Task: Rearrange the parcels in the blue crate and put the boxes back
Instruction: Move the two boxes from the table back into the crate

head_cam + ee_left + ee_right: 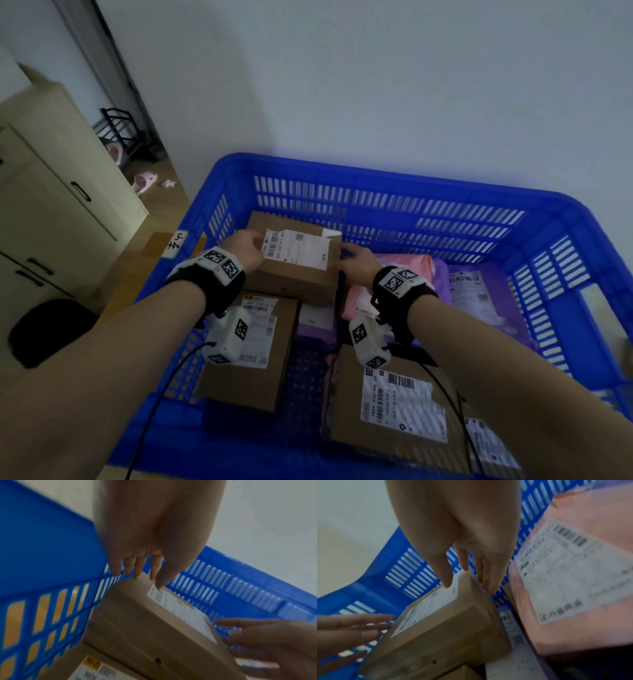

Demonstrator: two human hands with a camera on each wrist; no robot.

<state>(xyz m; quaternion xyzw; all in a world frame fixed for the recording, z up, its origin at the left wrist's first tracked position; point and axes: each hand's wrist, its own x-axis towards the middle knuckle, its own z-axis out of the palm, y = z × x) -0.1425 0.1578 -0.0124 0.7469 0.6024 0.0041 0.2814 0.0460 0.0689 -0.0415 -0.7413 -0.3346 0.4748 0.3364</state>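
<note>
A brown cardboard box [294, 270] with a white label sits at the back left of the blue crate [376, 171], on top of other parcels. My left hand [245, 251] lies against its left side, thumb on the label's corner, fingers straight [137, 573] along the far edge. My right hand [358, 262] is at its right side, thumb [445, 577] on top and straight fingers down the side wall. The box [145, 622] fills the left wrist view, with the right hand [257, 635] beyond it. In the right wrist view the box [440, 628] lies between both hands.
In the crate lie two more labelled cardboard boxes [246, 353] [394, 404], a pink soft parcel [404, 263] and purple ones [479, 294]. A beige cabinet [51, 205] and a black object [51, 329] stand left of the crate. The wall is close behind.
</note>
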